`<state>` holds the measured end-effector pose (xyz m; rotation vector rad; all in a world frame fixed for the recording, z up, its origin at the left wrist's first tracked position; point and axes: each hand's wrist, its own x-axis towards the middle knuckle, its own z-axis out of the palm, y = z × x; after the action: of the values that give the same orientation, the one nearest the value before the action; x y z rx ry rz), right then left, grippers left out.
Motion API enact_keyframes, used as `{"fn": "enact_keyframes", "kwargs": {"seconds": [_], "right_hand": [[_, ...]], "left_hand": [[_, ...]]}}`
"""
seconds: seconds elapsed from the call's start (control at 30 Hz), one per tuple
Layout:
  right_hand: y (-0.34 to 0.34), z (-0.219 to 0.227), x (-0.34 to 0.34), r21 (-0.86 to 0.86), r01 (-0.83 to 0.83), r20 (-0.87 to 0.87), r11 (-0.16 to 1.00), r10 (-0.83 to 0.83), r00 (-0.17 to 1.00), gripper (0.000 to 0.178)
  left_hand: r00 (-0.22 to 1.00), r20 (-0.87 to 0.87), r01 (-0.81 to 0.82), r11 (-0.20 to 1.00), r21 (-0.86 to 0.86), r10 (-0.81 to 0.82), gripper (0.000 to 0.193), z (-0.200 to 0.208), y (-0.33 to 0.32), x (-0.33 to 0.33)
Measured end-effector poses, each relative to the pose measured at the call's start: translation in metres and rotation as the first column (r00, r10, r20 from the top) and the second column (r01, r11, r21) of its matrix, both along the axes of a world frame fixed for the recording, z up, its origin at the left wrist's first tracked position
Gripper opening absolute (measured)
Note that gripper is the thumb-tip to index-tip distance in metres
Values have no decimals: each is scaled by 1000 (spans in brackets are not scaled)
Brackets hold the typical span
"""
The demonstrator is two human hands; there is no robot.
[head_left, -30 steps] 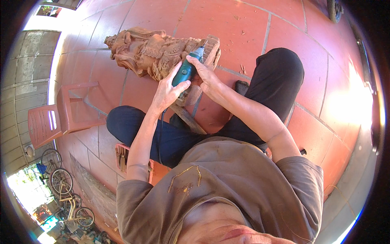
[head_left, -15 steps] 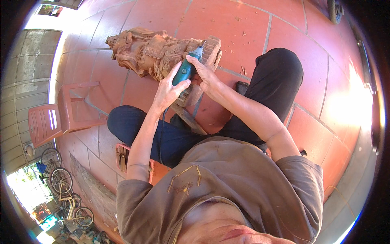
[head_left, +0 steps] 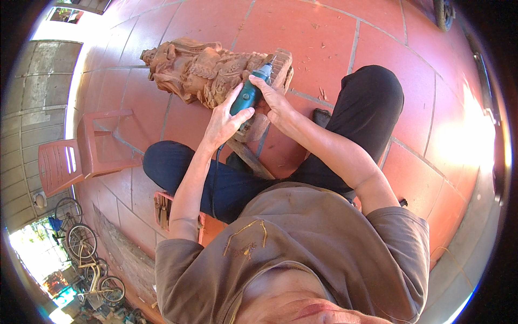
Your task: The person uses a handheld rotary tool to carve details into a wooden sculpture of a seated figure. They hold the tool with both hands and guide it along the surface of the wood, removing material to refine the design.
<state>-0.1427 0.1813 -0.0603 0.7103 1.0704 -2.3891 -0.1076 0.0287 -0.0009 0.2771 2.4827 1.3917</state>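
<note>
Both of my hands grip a teal rotary tool (head_left: 247, 98), its narrow bit pointing away at the base of a carved wooden statue (head_left: 202, 71). My left hand (head_left: 222, 122) wraps the rear of the tool's body, where a dark cord hangs down. Near the tool's nose, my right hand (head_left: 271, 99) has its fingers closed round the front part. The statue lies on its side, its ornate top to the left and its flat base to the right. Whether the bit touches the wood is too small to tell. A wooden support (head_left: 249, 156) slants out below the statue.
A reddish plastic chair (head_left: 105, 144) stands at the left. By my left thigh sits an orange box (head_left: 162, 208) holding tools. Wood shavings (head_left: 322, 93) litter the red tiled floor (head_left: 310, 38). Several bicycles (head_left: 82, 240) are at the lower left, and a wheel (head_left: 445, 15) shows at the upper right.
The rotary tool and both hands have shifted very slightly, toward the right and nearer to me. The grip on the tool is the same.
</note>
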Motion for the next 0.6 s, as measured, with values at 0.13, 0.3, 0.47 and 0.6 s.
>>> {"fn": "enact_keyframes", "kwargs": {"seconds": [0.13,0.3,0.47,0.6], "right_hand": [[3,4,2,-3,-15,0,1000,15,1000,52],[2,1,2,-3,3,-4,1000,-3,1000,51],[4,-4,3,-8,-22,-10,1000,22,1000,53],[6,-3,5,-11,-10,-17,1000,10,1000,55]], "left_hand": [[1000,-8,9,1000,4,-9,78,-5,-2,-1],[998,-52,29,999,-17,-29,78,-5,-2,-1],[999,-29,33,999,-9,-34,78,-3,-1,0],[999,26,33,999,0,-33,77,1,1,0]]}}
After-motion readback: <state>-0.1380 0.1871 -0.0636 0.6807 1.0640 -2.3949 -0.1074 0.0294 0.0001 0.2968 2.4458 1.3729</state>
